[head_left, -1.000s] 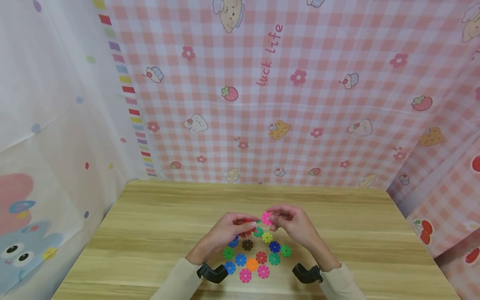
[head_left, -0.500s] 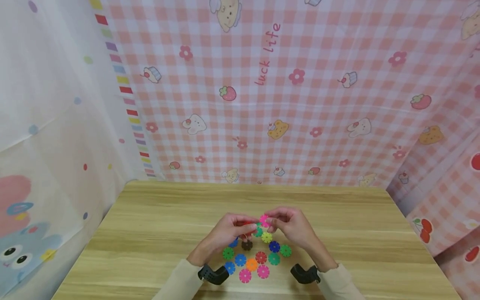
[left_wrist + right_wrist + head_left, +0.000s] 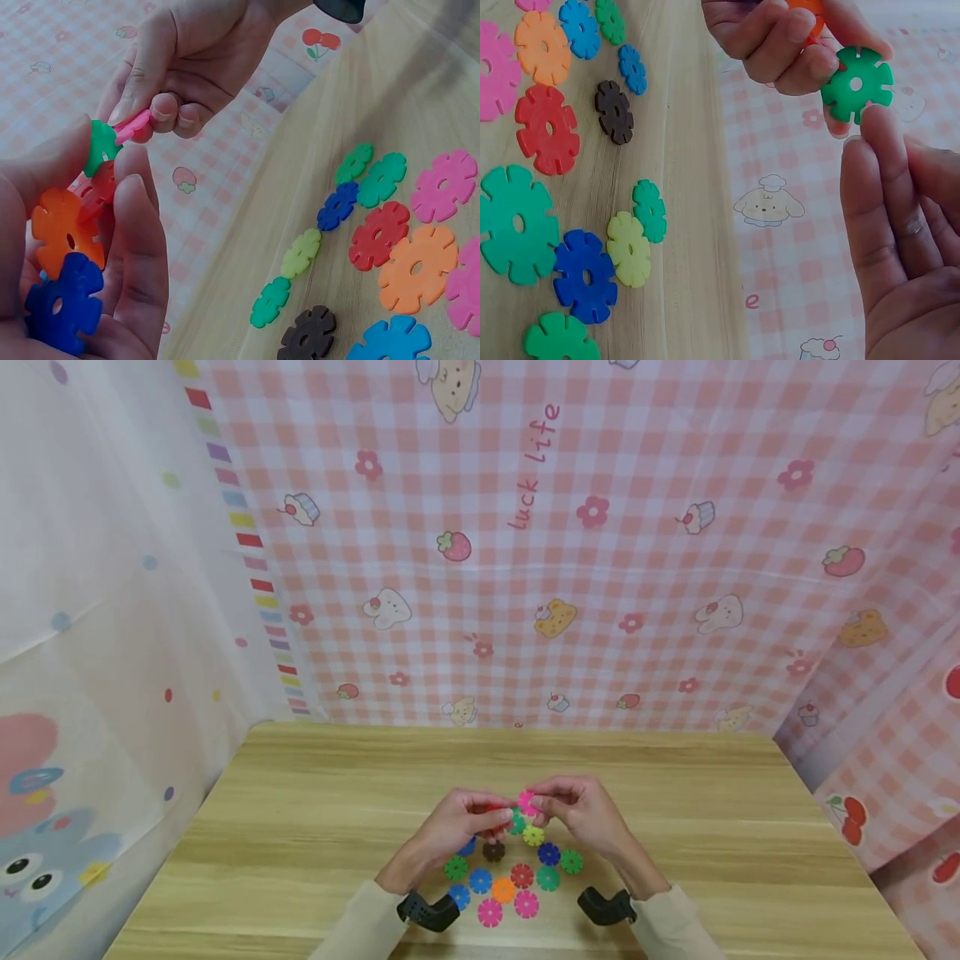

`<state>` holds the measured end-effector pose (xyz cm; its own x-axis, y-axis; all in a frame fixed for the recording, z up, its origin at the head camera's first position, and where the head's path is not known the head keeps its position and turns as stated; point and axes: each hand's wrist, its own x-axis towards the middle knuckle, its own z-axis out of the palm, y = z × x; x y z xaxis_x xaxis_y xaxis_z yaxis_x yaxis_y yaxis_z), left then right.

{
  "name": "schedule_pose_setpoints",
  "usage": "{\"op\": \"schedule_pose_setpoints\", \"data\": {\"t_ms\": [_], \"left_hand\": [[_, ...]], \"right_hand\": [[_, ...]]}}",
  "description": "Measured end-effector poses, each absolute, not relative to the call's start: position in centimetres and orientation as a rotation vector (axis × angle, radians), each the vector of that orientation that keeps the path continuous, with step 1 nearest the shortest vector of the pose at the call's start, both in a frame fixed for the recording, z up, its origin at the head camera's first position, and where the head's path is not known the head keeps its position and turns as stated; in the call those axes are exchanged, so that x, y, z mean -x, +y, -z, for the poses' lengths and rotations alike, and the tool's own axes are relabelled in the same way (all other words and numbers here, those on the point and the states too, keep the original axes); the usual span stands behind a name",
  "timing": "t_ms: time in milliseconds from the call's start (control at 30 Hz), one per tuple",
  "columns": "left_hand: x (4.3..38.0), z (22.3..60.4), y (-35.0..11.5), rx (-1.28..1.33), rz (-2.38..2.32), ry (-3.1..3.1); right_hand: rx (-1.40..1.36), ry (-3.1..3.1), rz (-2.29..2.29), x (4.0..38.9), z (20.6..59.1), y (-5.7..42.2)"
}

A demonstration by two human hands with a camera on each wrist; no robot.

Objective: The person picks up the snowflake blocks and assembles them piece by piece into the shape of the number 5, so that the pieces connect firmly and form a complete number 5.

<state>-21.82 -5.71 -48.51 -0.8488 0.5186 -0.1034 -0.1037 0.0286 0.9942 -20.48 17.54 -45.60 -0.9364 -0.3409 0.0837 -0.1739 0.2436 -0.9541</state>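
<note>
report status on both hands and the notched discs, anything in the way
Left hand gripping linked discs. Right hand pinching pink disc at green end disc, joined or not unclear. No obstruction seen between hands.

Backed by pink-and-white checked cupcake-printed fabric backdrop [image 3: 652, 564] | flanked left by white colour-dotted cloth [image 3: 105, 552] | flanked right by pink-checked cherry-printed drape [image 3: 903, 752] | furnished with pale-brown wood-grained desk [image 3: 337, 793] | lit softly
</note>
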Motion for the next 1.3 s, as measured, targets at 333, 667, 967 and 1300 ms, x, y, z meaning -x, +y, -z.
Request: {"op": "schedule_pose_setpoints", "data": {"t_ms": [333, 667, 967, 1300], "left_hand": [[21.9, 48.3, -5.3, -0.420, -1.897, 1.897], [21.9, 47.9, -5.3, -0.408, -1.819, 1.894], [21.7, 47.6, -5.1, -0.405, -1.722, 1.988], [21.2, 47.3, -4.7, -0.410, -1.791, 2.099]], "right_hand": [[0.539, 2.400, 1.836, 20.2, 45.7, 17.1], [0.533, 2.352, 1.828, 20.7, 46.0, 17.4], [0.560, 2.340, 1.761, 21.1, 46.6, 17.3], [0.456, 2.343, 1.793, 20.9, 46.9, 16.5]]}}
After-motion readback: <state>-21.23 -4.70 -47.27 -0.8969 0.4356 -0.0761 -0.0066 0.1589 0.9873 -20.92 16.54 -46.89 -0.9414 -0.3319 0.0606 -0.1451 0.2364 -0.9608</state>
